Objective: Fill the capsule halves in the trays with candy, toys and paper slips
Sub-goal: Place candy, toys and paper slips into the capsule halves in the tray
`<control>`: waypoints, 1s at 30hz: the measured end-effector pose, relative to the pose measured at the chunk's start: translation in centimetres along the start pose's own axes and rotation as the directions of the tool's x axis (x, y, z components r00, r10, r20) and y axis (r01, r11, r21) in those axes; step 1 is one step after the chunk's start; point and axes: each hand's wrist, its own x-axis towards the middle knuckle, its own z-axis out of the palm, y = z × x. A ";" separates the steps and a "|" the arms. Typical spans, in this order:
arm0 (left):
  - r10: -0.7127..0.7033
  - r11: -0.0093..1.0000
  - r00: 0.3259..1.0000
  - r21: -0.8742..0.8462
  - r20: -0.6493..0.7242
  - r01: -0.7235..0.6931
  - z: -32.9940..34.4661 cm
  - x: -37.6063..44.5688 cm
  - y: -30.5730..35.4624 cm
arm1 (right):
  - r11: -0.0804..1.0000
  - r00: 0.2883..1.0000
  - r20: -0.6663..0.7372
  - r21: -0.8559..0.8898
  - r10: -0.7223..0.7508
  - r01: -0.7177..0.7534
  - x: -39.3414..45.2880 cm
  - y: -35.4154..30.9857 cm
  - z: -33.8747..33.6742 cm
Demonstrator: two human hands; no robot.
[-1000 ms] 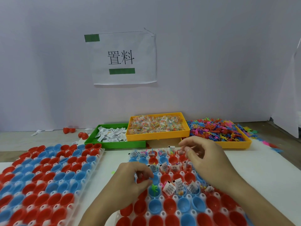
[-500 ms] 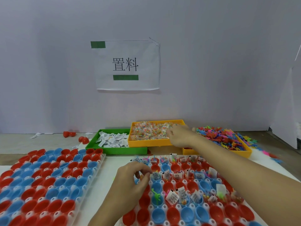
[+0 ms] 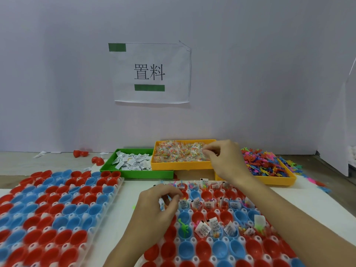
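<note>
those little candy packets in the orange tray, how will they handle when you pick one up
The candy packets look like thin clear film, so probably light and floppy. Glossy wrap suggests they're slippery; a pinch by the fingers may drag neighbours from the loose heap. Flat shape makes rolling unlikely.

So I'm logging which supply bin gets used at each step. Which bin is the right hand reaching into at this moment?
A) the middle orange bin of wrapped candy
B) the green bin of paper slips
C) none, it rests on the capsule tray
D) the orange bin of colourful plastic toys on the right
A: the right hand is over the right end of the candy bin, its fingers curled down onto the wrapped candy.
</note>
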 end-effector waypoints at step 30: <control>-0.068 0.862 0.990 -0.492 0.126 0.122 1.5 -0.7 2.4 | 0.829 0.913 0.378 0.453 0.155 -0.328 -10.5 -4.1 -3.4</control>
